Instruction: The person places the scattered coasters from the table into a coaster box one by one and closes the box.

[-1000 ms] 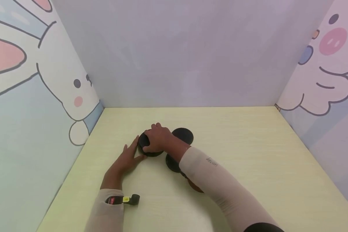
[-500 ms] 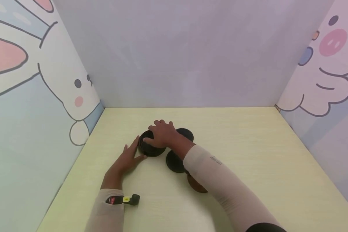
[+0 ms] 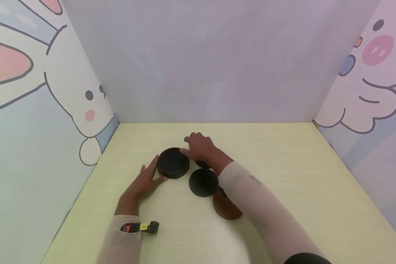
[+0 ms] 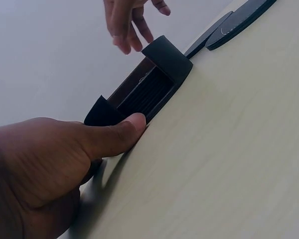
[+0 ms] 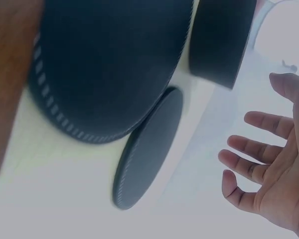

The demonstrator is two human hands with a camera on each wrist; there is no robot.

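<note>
A round black coaster holder point(image 4: 172, 59) stands on the table. Through the cutout in its wall a stack of black coasters point(image 4: 147, 94) shows, and the top one lies flat within the rim in the head view. My left hand point(image 3: 146, 181) grips the holder's left side between thumb and fingers. Just right of the holder, my right hand point(image 3: 199, 146) hovers with fingers loosely bent and holds nothing. Beneath it a black coaster point(image 3: 202, 164) is partly hidden. Nearer me lies another black stitched coaster point(image 3: 203, 182).
A brown disc point(image 3: 226, 207) lies nearer me, partly covered by my right sleeve point(image 3: 250, 194). The pale table point(image 3: 283, 165) meets a plain back wall point(image 3: 211, 73) and side walls with cartoon animals.
My right hand has lifted off the holder and moved right, uncovering the coaster inside it. More of the loose coaster and the brown disc shows. My left hand has stayed in place.
</note>
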